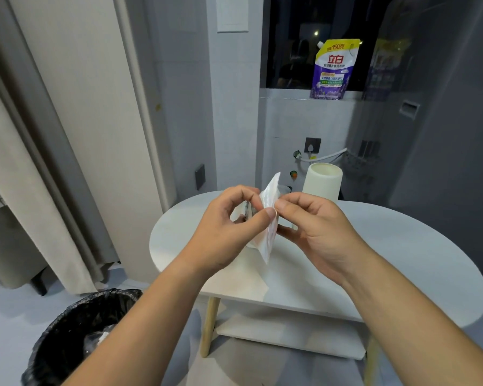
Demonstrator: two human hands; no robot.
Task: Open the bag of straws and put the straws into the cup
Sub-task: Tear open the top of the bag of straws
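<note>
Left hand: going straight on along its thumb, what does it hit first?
The straw bag that the left hand pinches; just past it, probably the right hand, though depth is unclear.

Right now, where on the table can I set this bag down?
The table is bare on its right half, between the right hand and the rim; a narrower strip lies beyond the left hand. Crowded: the middle under the bag, and by the cup.

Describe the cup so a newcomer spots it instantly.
Start at the white table. At its far edge, just beyond the right hand, stands the cup. It is the only tall, cream cylinder there; the bag in front of it is flat, translucent plastic.
</note>
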